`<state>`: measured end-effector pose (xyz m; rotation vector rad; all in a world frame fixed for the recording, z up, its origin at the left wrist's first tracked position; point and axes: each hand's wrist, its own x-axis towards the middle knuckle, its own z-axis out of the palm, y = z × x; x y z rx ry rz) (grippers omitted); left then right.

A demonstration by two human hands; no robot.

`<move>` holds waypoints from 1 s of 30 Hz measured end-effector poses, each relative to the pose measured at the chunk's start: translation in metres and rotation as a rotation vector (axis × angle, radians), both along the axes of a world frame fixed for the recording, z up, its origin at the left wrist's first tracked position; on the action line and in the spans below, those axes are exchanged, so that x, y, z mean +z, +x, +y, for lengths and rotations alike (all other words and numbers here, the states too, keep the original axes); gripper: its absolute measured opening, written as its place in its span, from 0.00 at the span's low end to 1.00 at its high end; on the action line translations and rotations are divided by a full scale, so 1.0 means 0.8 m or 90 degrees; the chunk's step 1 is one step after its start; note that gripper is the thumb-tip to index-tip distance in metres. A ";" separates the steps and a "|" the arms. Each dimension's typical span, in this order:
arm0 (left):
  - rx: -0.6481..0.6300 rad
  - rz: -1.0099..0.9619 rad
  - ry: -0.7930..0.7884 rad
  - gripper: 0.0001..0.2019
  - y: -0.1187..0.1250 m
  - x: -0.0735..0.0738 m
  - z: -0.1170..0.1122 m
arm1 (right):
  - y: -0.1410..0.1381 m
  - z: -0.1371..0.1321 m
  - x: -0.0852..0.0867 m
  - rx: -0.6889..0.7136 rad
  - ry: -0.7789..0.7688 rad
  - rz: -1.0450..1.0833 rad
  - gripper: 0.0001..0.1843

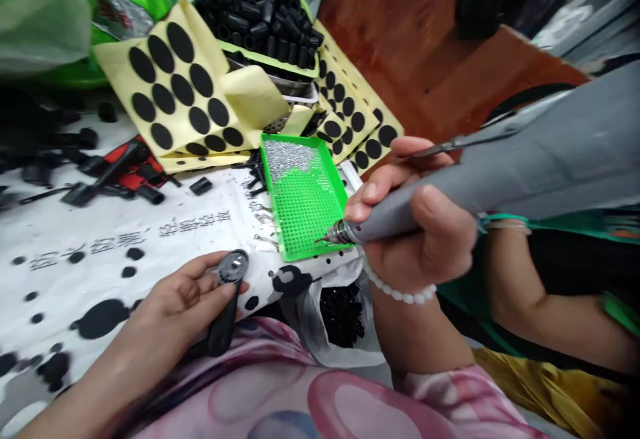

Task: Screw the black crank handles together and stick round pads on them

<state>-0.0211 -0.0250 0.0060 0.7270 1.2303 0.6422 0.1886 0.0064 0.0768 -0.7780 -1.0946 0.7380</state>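
Note:
My left hand point(187, 296) grips a black plastic part point(227, 309) with a round grey disc at its top end, held low over the white printed sheet. My right hand point(417, 222) is closed around a grey electric screwdriver point(450, 196), and also pinches a pair of metal tweezers point(450, 146) between thumb and forefinger. The screwdriver's tip rests at the near right corner of a green perforated tray point(305, 216) that has a heap of tiny silver screws at its far end.
Yellow backing sheets with black round pads point(180, 89) lie behind the tray. A green bin of black tubular parts point(257, 9) stands at the back. Loose black pieces point(115, 172) sit left. A clear bag of black bits point(343, 316) lies near my lap. Another person's forearm point(545, 306) is right.

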 end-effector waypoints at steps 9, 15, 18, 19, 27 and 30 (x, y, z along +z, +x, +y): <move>-0.036 -0.081 0.078 0.29 -0.006 -0.015 0.004 | -0.081 -0.005 -0.016 0.255 -0.089 -0.014 0.19; -0.049 -0.087 0.107 0.23 -0.007 -0.008 0.004 | -0.089 -0.002 -0.024 0.277 -0.082 -0.033 0.18; -0.055 -0.075 0.106 0.23 -0.006 -0.003 0.005 | -0.090 -0.001 -0.027 0.267 -0.082 -0.048 0.18; -0.056 -0.074 0.102 0.22 -0.006 -0.001 0.005 | -0.090 -0.001 -0.029 0.267 -0.082 -0.049 0.18; -0.049 -0.069 0.099 0.22 -0.005 0.000 0.005 | -0.089 -0.002 -0.032 0.272 -0.087 -0.038 0.21; -0.049 -0.069 0.092 0.21 -0.006 -0.003 0.005 | -0.085 -0.004 -0.035 0.279 -0.096 -0.049 0.22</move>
